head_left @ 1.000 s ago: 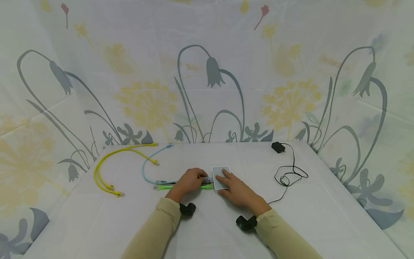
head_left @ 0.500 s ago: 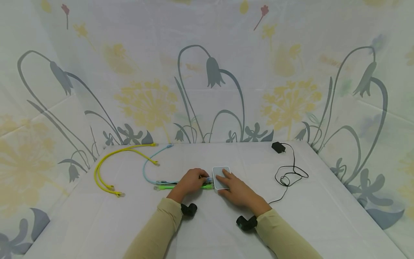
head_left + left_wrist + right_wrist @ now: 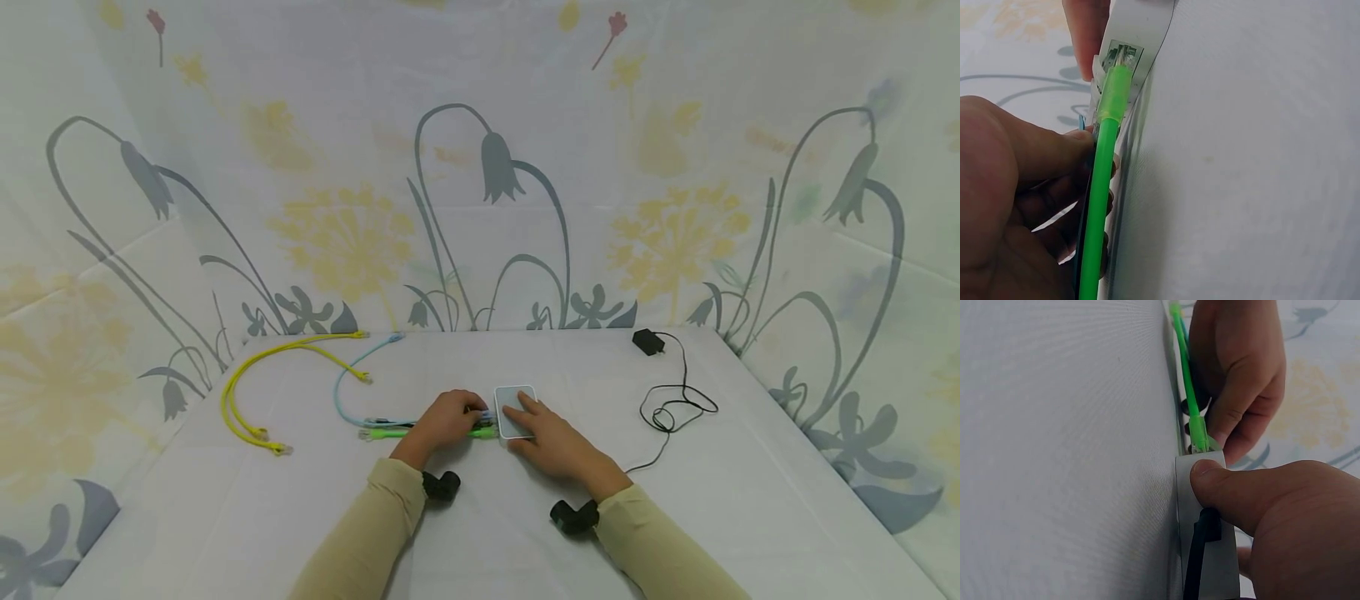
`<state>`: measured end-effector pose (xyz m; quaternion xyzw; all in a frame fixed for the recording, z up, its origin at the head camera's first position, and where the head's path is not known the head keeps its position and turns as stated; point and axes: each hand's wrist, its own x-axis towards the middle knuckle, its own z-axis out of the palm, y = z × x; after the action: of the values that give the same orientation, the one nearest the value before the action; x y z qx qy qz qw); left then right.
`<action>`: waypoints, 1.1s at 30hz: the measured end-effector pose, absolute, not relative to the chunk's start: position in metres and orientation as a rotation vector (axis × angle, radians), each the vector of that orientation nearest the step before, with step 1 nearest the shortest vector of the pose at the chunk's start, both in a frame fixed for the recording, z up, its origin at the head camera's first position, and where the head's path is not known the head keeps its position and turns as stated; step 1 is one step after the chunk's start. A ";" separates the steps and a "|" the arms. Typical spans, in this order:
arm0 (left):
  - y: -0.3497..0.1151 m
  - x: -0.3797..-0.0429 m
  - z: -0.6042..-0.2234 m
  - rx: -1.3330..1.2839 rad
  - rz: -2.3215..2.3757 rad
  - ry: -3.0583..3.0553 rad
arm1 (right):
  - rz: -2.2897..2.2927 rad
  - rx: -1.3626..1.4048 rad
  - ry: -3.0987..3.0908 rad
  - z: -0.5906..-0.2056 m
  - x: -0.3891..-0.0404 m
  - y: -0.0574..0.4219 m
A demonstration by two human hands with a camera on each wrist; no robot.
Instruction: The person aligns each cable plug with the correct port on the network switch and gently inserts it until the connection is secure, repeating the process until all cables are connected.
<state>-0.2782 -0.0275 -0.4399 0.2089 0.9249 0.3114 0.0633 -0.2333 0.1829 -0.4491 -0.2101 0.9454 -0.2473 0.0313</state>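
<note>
Nearest you, your two pale sleeves [image 3: 360, 533] are slanting in over the white cloth [image 3: 795, 508], with black wrist cameras [image 3: 575, 517] sitting at the cuffs. Your right hand [image 3: 558, 446] is holding the flat white box [image 3: 512, 400] on the table in front of you: the thumb is pressing its near side, and the fingers are lying across its grey top. A black plug [image 3: 1207, 525] is sitting in that near side, just by your thumb. Your left hand [image 3: 442, 423] is gripping too — thumb and fingers are closing on the cable ends [image 3: 487, 416] at the box's left side (you are covering them, so I am not telling which cable is between your fingertips). Along the near edge of that grip, the green cable [image 3: 1099, 187] is running straight into a socket of the box, its other plug lying out to the left. Beyond, a light blue cable [image 3: 337, 392] is curving away from your left hand, and two yellow cables [image 3: 285, 346] are bending in an arc farther left. Over on the right, a thin black cord [image 3: 684, 367] is looping loosely and leading up to a black adapter [image 3: 648, 342] near the far edge. Behind everything, a backdrop [image 3: 497, 162] is hanging, showing grey bellflowers and yellow blooms.
</note>
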 end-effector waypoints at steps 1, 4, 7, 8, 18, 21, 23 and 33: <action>-0.027 -0.278 -0.439 0.639 0.945 2.792 | -0.759 -0.644 2.913 -0.449 -0.234 0.183; -0.026 -0.278 -0.437 0.661 0.942 2.794 | -0.747 -0.646 2.918 -0.448 -0.234 0.183; -0.025 -0.279 -0.437 0.660 0.935 2.799 | -0.743 -0.652 2.916 -0.447 -0.234 0.183; -0.025 -0.279 -0.437 0.659 0.932 2.799 | -0.744 -0.655 2.917 -0.447 -0.234 0.183; -0.032 -0.285 -0.438 0.677 0.885 2.731 | -0.778 -0.645 2.909 -0.451 -0.234 0.183; -0.034 -0.287 -0.438 0.692 0.861 2.749 | -0.782 -0.641 2.909 -0.451 -0.234 0.182; -0.035 -0.287 -0.438 0.686 0.841 2.775 | -0.782 -0.644 2.910 -0.451 -0.234 0.182; -0.039 -0.287 -0.441 0.741 0.809 2.822 | -0.758 -0.650 2.925 -0.451 -0.233 0.182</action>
<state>-0.2866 -0.0387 -0.4409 0.2444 0.9305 0.2668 0.0571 -0.2332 0.1817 -0.4510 -0.2102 0.9461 -0.2450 0.0253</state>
